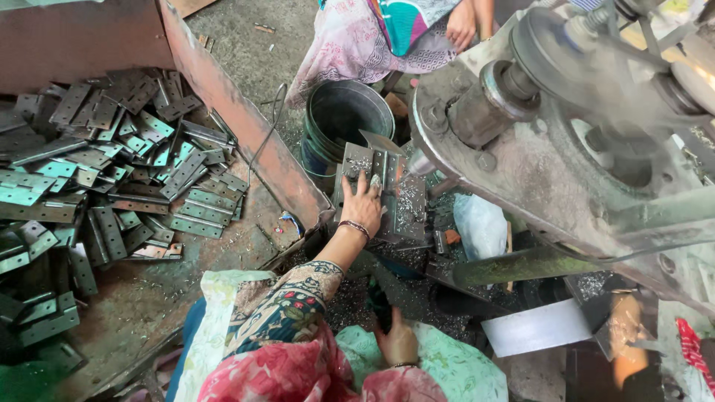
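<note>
My left hand [363,205] lies with fingers spread on a grey metal hinge plate [356,160], holding it down on the drill machine's jig table [410,212]. The drill bit [406,170] sits just right of my fingertips, with metal shavings scattered around it. My right hand [398,342] is low by my lap, closed around a dark lever handle [378,301] that rises toward the machine. A bangle circles each wrist.
A big pile of green-grey hinge plates [112,171] fills a rusty tray [246,126] on the left. A dark bucket [346,112] stands behind the jig. The machine's pulley and frame [566,112] fill the right. Another person's hand [462,26] and patterned clothing show at the top.
</note>
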